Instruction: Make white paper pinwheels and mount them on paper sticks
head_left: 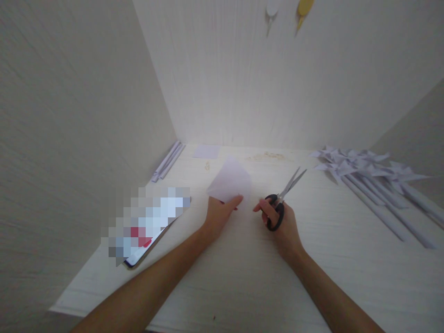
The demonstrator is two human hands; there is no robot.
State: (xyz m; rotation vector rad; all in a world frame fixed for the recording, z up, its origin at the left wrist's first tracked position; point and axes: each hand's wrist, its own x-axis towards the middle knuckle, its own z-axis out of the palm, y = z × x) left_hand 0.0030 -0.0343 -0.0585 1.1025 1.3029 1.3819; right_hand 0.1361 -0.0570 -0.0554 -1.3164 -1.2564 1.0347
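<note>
A square sheet of white paper (pixel 231 178) is turned cornerwise at the middle of the table. My left hand (pixel 222 212) pinches its near corner between thumb and fingers. To the right, my right hand (pixel 284 226) grips a pair of scissors (pixel 280 201) by its black handles. The blades are parted and point away from me, up and to the right, apart from the paper. Part of the left fingers is hidden beneath the paper.
A phone (pixel 152 226) with a blurred screen lies at left. Behind it are rolled paper sticks (pixel 169 161) and another paper square (pixel 206 151). Rubber bands (pixel 207 165) lie near the square. Several paper pinwheels (pixel 367 171) on sticks fill the right side. Walls enclose the table.
</note>
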